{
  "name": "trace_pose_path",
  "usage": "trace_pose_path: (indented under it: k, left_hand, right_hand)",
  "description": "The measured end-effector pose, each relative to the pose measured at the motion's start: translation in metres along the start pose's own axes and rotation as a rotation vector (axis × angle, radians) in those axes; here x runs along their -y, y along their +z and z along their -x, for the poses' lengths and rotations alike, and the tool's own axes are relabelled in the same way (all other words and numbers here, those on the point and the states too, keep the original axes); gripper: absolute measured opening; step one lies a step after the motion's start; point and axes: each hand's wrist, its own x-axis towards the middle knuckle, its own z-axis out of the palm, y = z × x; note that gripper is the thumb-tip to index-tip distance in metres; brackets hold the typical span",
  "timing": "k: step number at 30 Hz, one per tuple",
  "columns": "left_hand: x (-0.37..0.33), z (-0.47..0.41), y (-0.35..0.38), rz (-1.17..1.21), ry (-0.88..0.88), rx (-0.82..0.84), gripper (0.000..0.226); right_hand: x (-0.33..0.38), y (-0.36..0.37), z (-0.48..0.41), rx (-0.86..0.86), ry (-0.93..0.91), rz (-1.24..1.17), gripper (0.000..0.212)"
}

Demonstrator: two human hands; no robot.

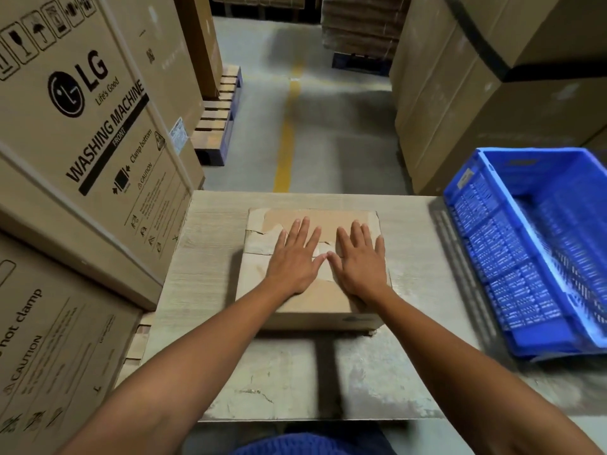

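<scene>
Cardboard box [317, 300] on board [410, 257], toward far edge; left hand [294, 257], right hand [359, 261] flat, fingers straight, gripping nothing, pressing torn flaps down, probably to keep them closed.

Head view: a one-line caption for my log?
Left hand and right hand lie flat on a cardboard box on a table, blue crate at right, washing-machine cartons at left.

Head camera looks forward and down, seemingly close over carton [323, 221].

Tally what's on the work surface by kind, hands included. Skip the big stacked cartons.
cardboard box: 1
blue crate: 1
hands flat on the box: 2 (left hand, right hand)
Total: 4
</scene>
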Motion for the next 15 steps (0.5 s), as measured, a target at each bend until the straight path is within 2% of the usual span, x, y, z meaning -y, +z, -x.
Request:
trace_pose_path:
  k: [2, 6, 10, 13, 15]
  left_hand:
    - [-0.002, 0.005, -0.004, 0.007, -0.026, -0.035, 0.066]
    - [-0.003, 0.029, 0.001, 0.03, -0.256, -0.084, 0.069]
    - [-0.003, 0.026, -0.001, 0.039, -0.239, -0.052, 0.07]
    - [0.007, 0.029, -0.005, 0.072, -0.241, -0.097, 0.067]
    - [0.017, 0.032, -0.007, 0.094, -0.393, -0.133, 0.069]
  right_hand:
    - [0.002, -0.001, 0.005, -0.007, 0.005, -0.021, 0.067]
    - [0.01, 0.002, 0.029, 0.009, -0.002, -0.014, 0.072]
    - [0.015, 0.001, 0.028, 0.016, 0.023, -0.021, 0.07]
    - [0.015, -0.002, 0.028, 0.038, 0.079, -0.027, 0.069]
    - [0.016, -0.006, 0.028, 0.063, 0.11, -0.045, 0.069]
